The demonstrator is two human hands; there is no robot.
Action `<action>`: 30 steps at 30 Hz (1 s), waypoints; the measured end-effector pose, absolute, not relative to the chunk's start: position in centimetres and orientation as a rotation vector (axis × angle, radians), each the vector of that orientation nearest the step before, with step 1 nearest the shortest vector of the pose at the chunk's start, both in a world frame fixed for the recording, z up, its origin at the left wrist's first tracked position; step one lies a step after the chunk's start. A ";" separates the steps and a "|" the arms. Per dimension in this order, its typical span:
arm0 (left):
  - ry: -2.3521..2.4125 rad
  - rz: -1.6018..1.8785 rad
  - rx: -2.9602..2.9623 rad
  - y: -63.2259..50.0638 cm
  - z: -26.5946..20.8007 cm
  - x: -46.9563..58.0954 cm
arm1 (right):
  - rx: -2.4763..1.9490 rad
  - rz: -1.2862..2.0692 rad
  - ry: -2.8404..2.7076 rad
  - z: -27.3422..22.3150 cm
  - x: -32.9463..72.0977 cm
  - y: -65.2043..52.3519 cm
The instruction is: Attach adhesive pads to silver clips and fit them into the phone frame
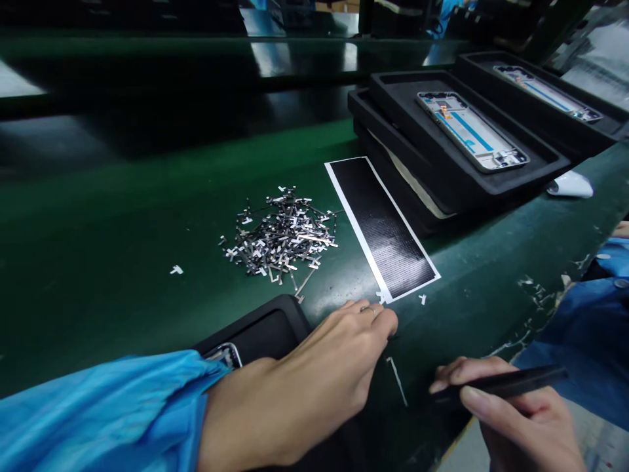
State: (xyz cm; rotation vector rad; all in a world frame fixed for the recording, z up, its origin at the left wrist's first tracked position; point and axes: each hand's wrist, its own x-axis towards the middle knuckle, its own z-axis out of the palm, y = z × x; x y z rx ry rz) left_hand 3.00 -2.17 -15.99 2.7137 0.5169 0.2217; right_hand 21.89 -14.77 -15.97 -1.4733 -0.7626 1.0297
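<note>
My left hand (319, 380) reaches across a black foam tray (265, 328) that holds a phone frame (227, 354), mostly covered by my wrist and sleeve. Its fingers are curled together near the lower edge of a sheet of black adhesive strips (388, 229); their tips are hidden, so I cannot make out what they pinch. My right hand (521, 413) grips a slim black pen-like tool (506, 381) near the table's front edge. Between both hands, a thin silvery strip (397, 381) lies on the green table. Small white scraps (422, 299) lie beside the sheet.
A heap of small metallic and black strips (285, 236) covers mid-table, with one white piece (176, 269) to its left. Stacked black trays (427, 151) at the right carry phone frames (474, 131). A white roll (571, 185) lies beside them. Another person's blue sleeve (580, 347) shows at right.
</note>
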 end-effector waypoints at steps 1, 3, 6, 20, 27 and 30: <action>0.540 0.246 2.699 -2.2 -16.3 3.3 | -1.489 0.991 -0.751 -16.0 21.9 -14.7; 0.463 0.287 2.740 -2.2 -16.4 4.0 | -1.535 0.890 -0.688 -16.1 22.0 -14.3; 0.149 0.386 2.952 -2.0 -15.4 5.4 | -1.588 0.765 -0.574 -16.2 22.2 -13.6; 0.160 0.311 3.015 -1.4 -14.0 4.2 | -1.650 0.651 -0.530 -16.9 21.7 -12.6; 0.217 0.414 3.069 -1.9 -14.4 4.3 | -1.719 0.595 -0.562 -17.1 21.4 -12.6; 0.263 0.549 3.091 -2.0 -14.5 4.3 | -1.725 0.561 -0.556 -16.9 21.0 -12.8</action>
